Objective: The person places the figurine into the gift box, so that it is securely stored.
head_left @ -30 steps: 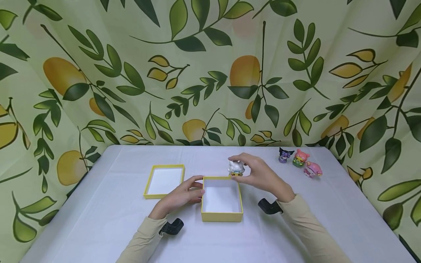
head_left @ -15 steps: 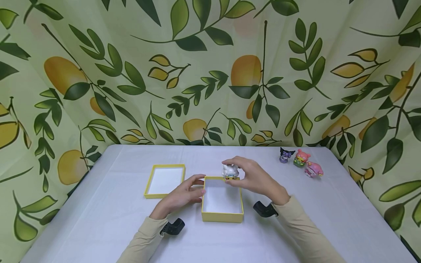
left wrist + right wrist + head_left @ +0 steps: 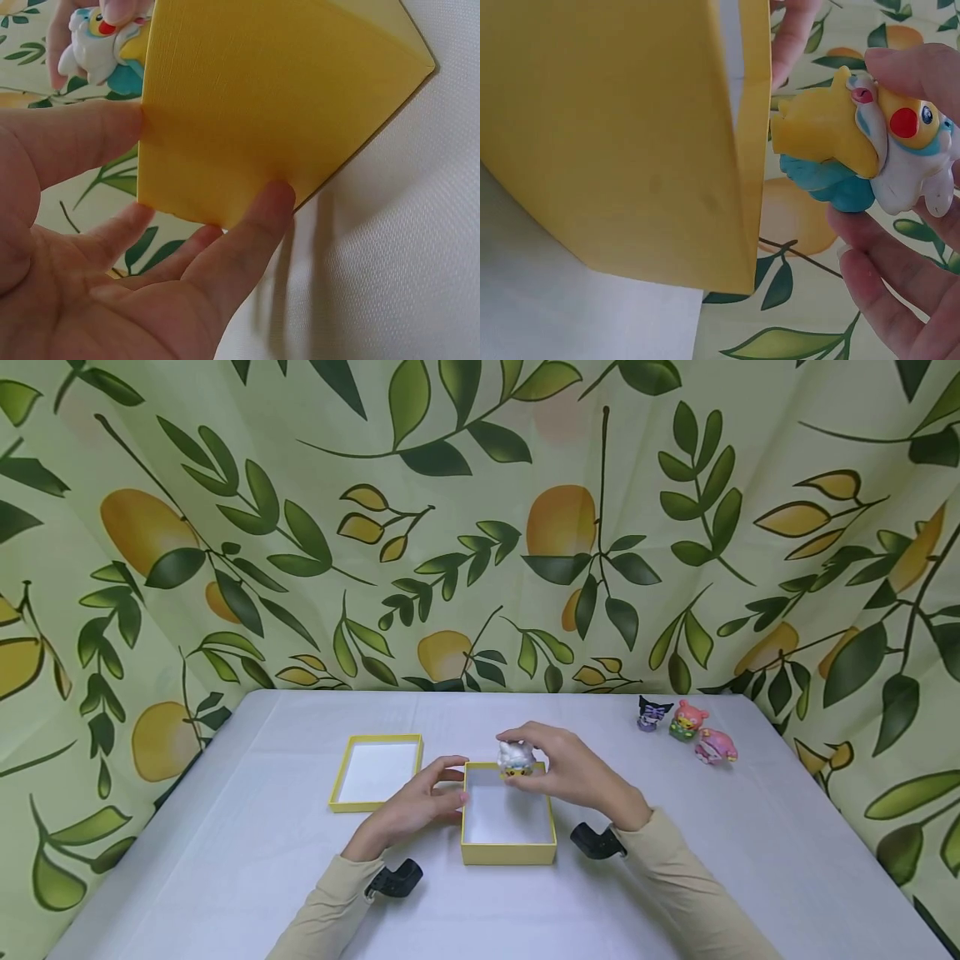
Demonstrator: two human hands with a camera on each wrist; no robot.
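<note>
In the head view my right hand [image 3: 577,768] holds a small toy figurine [image 3: 515,758] over the far rim of a yellow open box [image 3: 508,855]. The right wrist view shows the figurine [image 3: 900,142] close up: yellow body, white hood, red cheek, teal at its base. Thumb and fingers pinch it from opposite sides, and it is apart from the box wall [image 3: 622,135]. My left hand [image 3: 416,806] is at the box's left side. Its fairly straight fingers [image 3: 247,232] touch the yellow wall [image 3: 225,112], with some extending past the far corner.
A shallow yellow-rimmed lid [image 3: 375,808] lies left of the box, white inside facing up. At the back right stand a dark purple figurine [image 3: 651,714], a pink-and-green one [image 3: 686,721] and a pink one [image 3: 716,747]. A leaf-patterned curtain [image 3: 480,568] hangs behind the white-covered table [image 3: 225,827].
My right hand has carried the figurine leftward and slightly nearer, from behind the box's far right corner to above its far rim. The left hand stays at the box.
</note>
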